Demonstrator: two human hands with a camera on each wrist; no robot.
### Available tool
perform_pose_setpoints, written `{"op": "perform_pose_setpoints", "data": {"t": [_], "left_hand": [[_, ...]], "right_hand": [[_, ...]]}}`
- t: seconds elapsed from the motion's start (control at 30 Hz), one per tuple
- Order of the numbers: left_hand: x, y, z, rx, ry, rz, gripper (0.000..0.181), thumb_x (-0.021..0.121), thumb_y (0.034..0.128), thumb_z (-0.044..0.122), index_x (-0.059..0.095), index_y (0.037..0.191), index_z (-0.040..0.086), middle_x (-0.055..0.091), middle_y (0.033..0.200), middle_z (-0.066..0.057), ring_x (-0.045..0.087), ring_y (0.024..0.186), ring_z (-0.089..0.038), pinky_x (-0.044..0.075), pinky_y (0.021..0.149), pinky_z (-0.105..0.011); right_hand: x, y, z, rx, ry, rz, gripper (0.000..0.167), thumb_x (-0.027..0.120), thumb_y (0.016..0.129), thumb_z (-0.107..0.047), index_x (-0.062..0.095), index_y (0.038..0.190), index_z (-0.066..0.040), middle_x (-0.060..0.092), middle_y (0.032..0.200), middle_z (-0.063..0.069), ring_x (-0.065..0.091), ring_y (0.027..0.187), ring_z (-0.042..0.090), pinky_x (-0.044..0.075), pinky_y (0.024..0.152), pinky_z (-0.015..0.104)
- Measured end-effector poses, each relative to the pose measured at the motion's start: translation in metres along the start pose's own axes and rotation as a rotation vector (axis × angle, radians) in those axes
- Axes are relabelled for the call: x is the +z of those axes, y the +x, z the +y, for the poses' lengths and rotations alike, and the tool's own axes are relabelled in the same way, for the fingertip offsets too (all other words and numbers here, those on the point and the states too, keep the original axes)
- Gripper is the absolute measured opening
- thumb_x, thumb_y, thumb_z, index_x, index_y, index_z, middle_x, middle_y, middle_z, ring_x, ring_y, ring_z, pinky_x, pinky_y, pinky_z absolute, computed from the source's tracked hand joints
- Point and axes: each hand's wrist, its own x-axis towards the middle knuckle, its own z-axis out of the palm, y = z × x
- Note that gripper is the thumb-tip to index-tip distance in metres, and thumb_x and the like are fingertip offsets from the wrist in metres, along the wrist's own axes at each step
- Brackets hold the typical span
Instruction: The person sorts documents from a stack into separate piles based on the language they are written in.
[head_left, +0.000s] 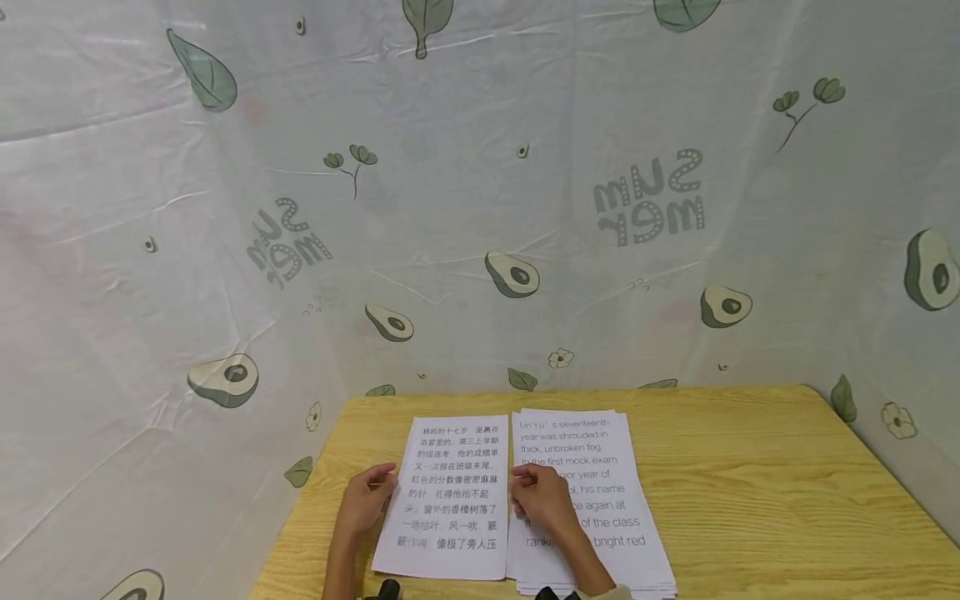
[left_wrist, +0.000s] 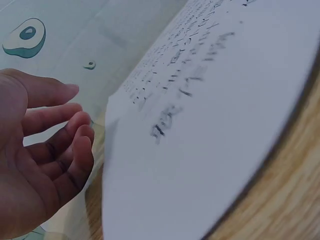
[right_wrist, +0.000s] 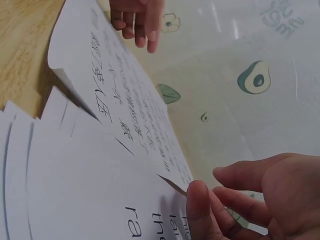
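Note:
A white sheet printed with Chinese characters [head_left: 450, 566] lies on the left of the table. To its right is a stack of sheets with large English text [head_left: 615, 562], its lower edges uneven. My left hand [head_left: 365, 500] is beside the Chinese sheet's left edge; the left wrist view shows its fingers loosely bent, apart from the paper and holding nothing. Over the English stack's left side, near where the two papers meet, is my right hand [head_left: 545, 497]. Its thumb and fingers stand apart in the right wrist view, with nothing between them, and it covers some words.
The papers lie on a yellow wood-grain table [head_left: 750, 500]. Behind and beside it hangs a pale curtain [head_left: 450, 208] printed with avocados, leaves and flowers. Bare wood shows right of the stack.

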Motion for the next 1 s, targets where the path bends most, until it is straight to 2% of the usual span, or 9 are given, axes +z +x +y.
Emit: {"op": "perform_pose_setpoints", "data": {"t": [0.1, 0.3, 0.53, 0.77, 1.0], "left_hand": [[-0.002, -0.002, 0.002, -0.018, 0.022, 0.022, 0.036, 0.066, 0.1043, 0.01, 0.067, 0.137, -0.005, 0.07, 0.111, -0.017, 0.065, 0.083, -0.019, 0.054, 0.065, -0.025], [-0.004, -0.002, 0.003, -0.034, -0.013, 0.024, 0.038, 0.067, 0.1043, 0.011, 0.066, 0.139, -0.005, 0.069, 0.111, -0.016, 0.063, 0.081, -0.019, 0.054, 0.063, -0.026], [0.002, -0.004, 0.013, -0.01, 0.01, 0.023, 0.038, 0.069, 0.1035, 0.014, 0.069, 0.137, -0.004, 0.071, 0.11, -0.015, 0.065, 0.084, -0.02, 0.055, 0.064, -0.023], [0.024, -0.007, 0.022, 0.01, 0.0, -0.027, 0.039, 0.072, 0.1016, 0.015, 0.069, 0.136, -0.004, 0.071, 0.108, -0.013, 0.066, 0.086, -0.019, 0.059, 0.068, -0.024], [0.054, -0.01, 0.035, 0.053, 0.013, -0.114, 0.043, 0.073, 0.1022, 0.022, 0.069, 0.139, 0.001, 0.07, 0.11, -0.012, 0.068, 0.086, -0.019, 0.061, 0.071, -0.026]], "right_hand": [[-0.004, 0.0, -0.002, -0.006, -0.018, 0.014, 0.029, 0.072, 0.094, -0.007, 0.075, 0.12, 0.005, 0.073, 0.087, 0.006, 0.068, 0.064, 0.011, 0.06, 0.059, 0.026], [-0.008, -0.001, -0.003, -0.009, -0.006, 0.014, 0.027, 0.075, 0.095, -0.009, 0.075, 0.117, 0.005, 0.072, 0.088, 0.007, 0.068, 0.065, 0.012, 0.061, 0.061, 0.027], [-0.012, 0.0, 0.0, -0.008, -0.005, 0.01, 0.026, 0.074, 0.094, -0.01, 0.076, 0.116, 0.004, 0.072, 0.088, 0.007, 0.068, 0.066, 0.012, 0.061, 0.06, 0.027], [-0.028, -0.003, 0.001, 0.036, 0.005, 0.011, 0.028, 0.075, 0.095, -0.012, 0.076, 0.119, 0.003, 0.074, 0.092, 0.009, 0.071, 0.071, 0.014, 0.063, 0.064, 0.03], [-0.057, -0.004, 0.008, 0.032, -0.016, 0.055, 0.03, 0.074, 0.098, -0.012, 0.074, 0.122, 0.006, 0.075, 0.093, 0.011, 0.072, 0.072, 0.016, 0.062, 0.061, 0.028]]}}
